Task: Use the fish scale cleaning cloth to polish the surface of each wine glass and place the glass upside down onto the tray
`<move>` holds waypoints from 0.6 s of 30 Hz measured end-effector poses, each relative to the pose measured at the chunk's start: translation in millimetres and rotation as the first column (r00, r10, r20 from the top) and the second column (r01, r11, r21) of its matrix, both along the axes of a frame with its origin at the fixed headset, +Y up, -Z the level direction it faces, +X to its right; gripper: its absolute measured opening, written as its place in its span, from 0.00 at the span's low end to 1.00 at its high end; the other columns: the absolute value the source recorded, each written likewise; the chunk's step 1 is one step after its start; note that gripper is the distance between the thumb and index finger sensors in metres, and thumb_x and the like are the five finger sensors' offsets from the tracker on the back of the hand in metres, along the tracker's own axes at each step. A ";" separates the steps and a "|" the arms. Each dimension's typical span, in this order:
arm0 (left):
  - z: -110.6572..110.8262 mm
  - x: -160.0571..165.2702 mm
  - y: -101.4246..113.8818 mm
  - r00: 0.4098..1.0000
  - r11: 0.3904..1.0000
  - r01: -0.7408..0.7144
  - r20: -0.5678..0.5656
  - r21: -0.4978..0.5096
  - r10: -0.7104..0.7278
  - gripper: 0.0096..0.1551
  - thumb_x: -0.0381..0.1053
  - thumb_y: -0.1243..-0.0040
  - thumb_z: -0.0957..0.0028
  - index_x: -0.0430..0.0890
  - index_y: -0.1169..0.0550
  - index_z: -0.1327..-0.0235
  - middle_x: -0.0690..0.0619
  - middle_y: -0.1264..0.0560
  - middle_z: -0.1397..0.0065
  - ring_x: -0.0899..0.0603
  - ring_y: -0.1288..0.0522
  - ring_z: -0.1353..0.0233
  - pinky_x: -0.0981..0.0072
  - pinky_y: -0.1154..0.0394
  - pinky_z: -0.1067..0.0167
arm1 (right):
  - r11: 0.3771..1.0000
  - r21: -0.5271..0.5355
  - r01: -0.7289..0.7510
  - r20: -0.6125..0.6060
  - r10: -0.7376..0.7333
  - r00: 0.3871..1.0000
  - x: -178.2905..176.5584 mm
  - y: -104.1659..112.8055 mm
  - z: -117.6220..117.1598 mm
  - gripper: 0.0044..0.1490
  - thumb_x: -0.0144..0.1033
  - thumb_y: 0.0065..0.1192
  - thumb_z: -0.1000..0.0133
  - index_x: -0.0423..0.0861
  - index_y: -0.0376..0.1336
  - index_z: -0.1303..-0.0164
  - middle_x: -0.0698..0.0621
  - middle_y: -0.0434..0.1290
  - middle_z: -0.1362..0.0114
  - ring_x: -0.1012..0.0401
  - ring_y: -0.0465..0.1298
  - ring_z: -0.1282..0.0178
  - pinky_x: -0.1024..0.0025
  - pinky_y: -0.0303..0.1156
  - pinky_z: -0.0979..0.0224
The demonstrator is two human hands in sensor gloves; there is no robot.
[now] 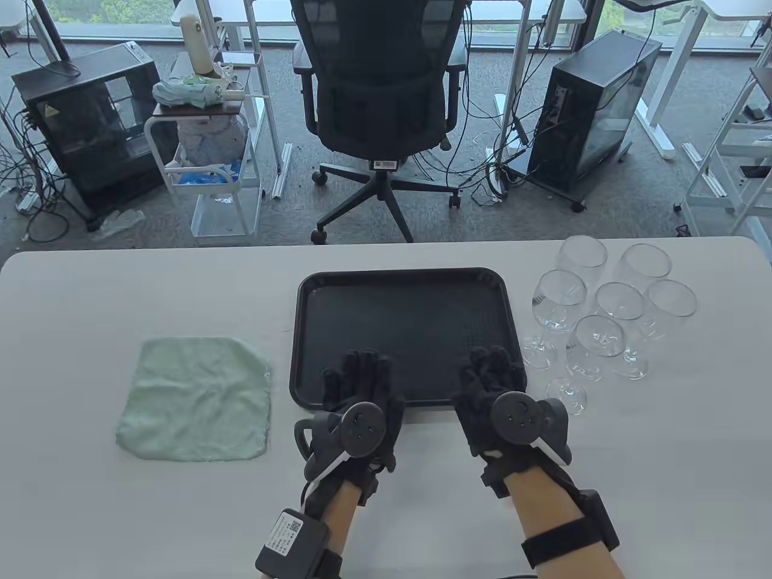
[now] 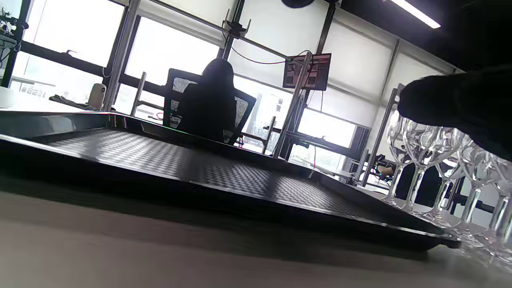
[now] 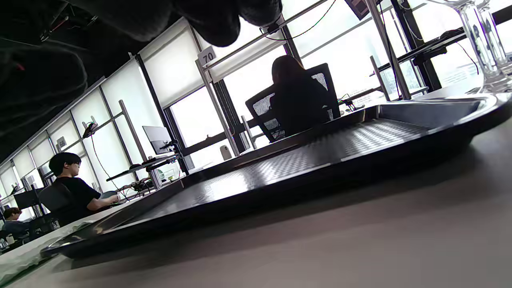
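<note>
Both hands sit at the near edge of the counter, palms down, holding nothing. Left hand has relaxed fingers spread wide, tips over the near rim of the tray. Right hand likewise loose and empty, fingertips on the tray's near right corner. Black rectangular tray is mid-counter, textured floor, no glass on it. Left of it, well apart, the pale green cleaning cloth lies flat, slightly rumpled. Right of the tray, six wine glasses stand upright in a tight cluster, nearest one just beside the right hand. Left wrist view shows tray rim low and the stems past its far corner. Beyond the counter: black office chair, computer tower, white cart.
</note>
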State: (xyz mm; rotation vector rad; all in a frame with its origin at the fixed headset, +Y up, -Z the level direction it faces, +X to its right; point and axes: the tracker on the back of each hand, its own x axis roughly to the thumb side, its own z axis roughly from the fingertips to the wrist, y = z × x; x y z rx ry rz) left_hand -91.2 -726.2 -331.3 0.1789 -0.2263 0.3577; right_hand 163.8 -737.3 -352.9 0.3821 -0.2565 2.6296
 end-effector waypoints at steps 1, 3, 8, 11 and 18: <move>0.2 0.0 -0.1 1.000 1.000 -0.003 -0.001 0.000 0.003 0.39 0.69 0.61 0.43 0.56 0.45 0.20 0.56 0.52 0.13 0.46 0.62 0.14 0.47 0.67 0.24 | 1.000 0.000 -0.001 -0.001 0.001 1.000 0.1 0.0 0.3 0.39 0.57 0.52 0.39 0.51 0.53 0.19 0.48 0.49 0.13 0.51 0.37 0.16 0.48 0.37 0.22; 0.5 -0.1 -0.3 1.000 1.000 -0.008 -0.002 -0.002 0.008 0.39 0.69 0.61 0.43 0.56 0.45 0.20 0.56 0.52 0.13 0.46 0.62 0.14 0.47 0.67 0.24 | 1.000 0.003 0.004 0.001 -0.004 1.000 1.1 0.8 1.0 0.39 0.57 0.51 0.39 0.51 0.53 0.19 0.48 0.49 0.13 0.51 0.38 0.16 0.48 0.37 0.21; 0.2 -0.5 -1.3 1.000 1.000 -0.021 -0.007 -0.010 0.021 0.39 0.69 0.61 0.43 0.55 0.45 0.20 0.56 0.52 0.13 0.45 0.62 0.14 0.47 0.67 0.24 | 1.000 -0.002 0.018 0.005 -0.018 1.000 2.6 0.6 1.8 0.39 0.57 0.52 0.39 0.51 0.53 0.19 0.48 0.49 0.13 0.51 0.38 0.16 0.48 0.37 0.22; -1.1 -1.0 -4.2 1.000 0.999 -0.024 -0.009 -0.026 0.024 0.39 0.69 0.61 0.43 0.55 0.45 0.20 0.56 0.52 0.13 0.46 0.62 0.14 0.47 0.67 0.24 | 1.000 -0.008 0.020 0.003 -0.020 1.000 2.3 1.1 2.5 0.39 0.57 0.52 0.39 0.51 0.54 0.19 0.47 0.50 0.13 0.51 0.38 0.16 0.48 0.37 0.22; -2.8 -0.7 -11.3 1.000 0.998 -0.016 -0.010 -0.053 0.016 0.39 0.69 0.61 0.43 0.55 0.45 0.20 0.56 0.52 0.13 0.45 0.61 0.14 0.47 0.67 0.24 | 0.999 -0.023 0.032 0.004 -0.031 0.999 3.0 0.5 3.0 0.39 0.57 0.52 0.39 0.51 0.54 0.19 0.47 0.50 0.13 0.50 0.38 0.16 0.48 0.38 0.22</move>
